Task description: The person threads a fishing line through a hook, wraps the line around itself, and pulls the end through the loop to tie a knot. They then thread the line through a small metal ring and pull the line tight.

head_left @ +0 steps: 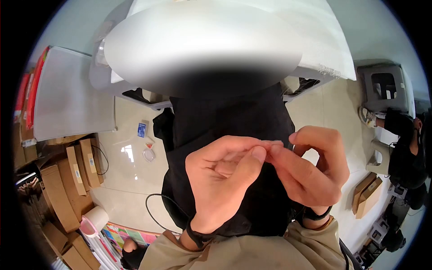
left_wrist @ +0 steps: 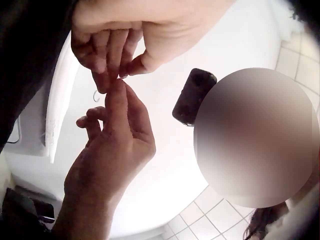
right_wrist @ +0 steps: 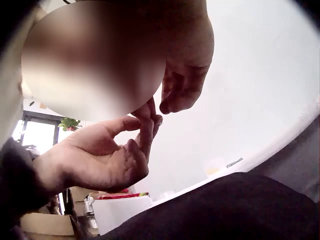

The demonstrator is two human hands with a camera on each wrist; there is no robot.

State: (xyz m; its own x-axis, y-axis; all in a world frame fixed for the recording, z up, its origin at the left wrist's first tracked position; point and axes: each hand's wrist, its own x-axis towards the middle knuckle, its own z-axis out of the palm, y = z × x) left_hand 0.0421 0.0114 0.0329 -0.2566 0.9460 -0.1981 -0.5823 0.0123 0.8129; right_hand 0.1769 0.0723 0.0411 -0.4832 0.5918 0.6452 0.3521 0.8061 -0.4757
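Both hands meet fingertip to fingertip above the black-clothed lap (head_left: 229,121). My left hand (head_left: 222,180) pinches with thumb and forefinger, its other fingers curled in toward the palm. Against those tips press the thumb and forefinger of my right hand (head_left: 310,166), also pinched, with its other fingers bent. Whatever lies between them is tiny and hidden by the fingertips; I cannot tell what it is. In the left wrist view a thin, dark curved line (left_wrist: 96,96) shows beside the fingertips, against the white table (left_wrist: 165,165).
A dark rounded rectangular thing (left_wrist: 187,102) lies on the white tabletop. Cardboard boxes (head_left: 60,198) crowd the left, near a small blue box (head_left: 142,129) on the floor. At right are a grey stool (head_left: 382,90) and another person (head_left: 405,148). A blurred oval covers part of each view.
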